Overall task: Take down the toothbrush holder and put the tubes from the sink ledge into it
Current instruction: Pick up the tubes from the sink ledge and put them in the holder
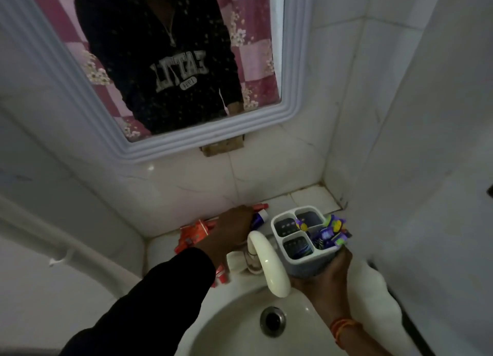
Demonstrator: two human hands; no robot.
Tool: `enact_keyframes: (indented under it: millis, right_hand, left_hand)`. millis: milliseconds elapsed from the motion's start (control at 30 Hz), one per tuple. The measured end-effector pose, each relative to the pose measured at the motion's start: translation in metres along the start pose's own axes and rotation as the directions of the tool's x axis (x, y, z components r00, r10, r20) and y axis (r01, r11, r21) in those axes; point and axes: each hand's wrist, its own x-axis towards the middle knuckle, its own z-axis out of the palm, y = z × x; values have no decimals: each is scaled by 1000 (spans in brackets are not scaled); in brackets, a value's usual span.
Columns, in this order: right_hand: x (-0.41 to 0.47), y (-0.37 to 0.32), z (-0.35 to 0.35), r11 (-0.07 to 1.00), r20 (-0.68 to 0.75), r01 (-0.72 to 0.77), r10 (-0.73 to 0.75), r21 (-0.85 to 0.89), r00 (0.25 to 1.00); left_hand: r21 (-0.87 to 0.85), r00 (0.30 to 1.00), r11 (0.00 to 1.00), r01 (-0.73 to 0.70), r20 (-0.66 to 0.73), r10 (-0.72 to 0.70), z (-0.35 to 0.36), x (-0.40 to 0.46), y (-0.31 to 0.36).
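My right hand [324, 274] grips the white toothbrush holder [301, 238] from below, holding it upright over the sink's back right. The holder has several compartments; one is stuffed with purple and blue toothbrushes [329, 231], the others look empty. My left hand [232, 231], in a dark sleeve, reaches to the ledge behind the tap and closes on a blue-and-white tube [260, 217] with a red cap. More red and orange tubes [196, 231] lie on the ledge to the left, partly hidden by my arm.
A white curved tap [266, 262] stands between my hands. The white sink basin [234, 326] with its drain [272, 321] lies below. A framed mirror [160, 62] hangs on the tiled wall above. Tiled walls close in at right.
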Motion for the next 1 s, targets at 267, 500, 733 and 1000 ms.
enact_keyframes:
  millis: [267,500,733,1000]
  right_hand:
    - [15,19,-6,985,172,-147,130,88,976]
    - [20,23,-18,980,249,-155,121,121,961]
    - [26,19,-24,983,318,-125,77,136,945]
    - [32,26,-29,991,316,-84,47,103,948]
  left_hand:
    - [21,985,989,-149,-87,150,-100,-24,46]
    - [272,963,924,-267,93,251,-146,-33,131]
    - [8,971,975,-221,100,219,-109,-21,161]
    - [-202,999,979,12,-33,-19,-103,-8,81]
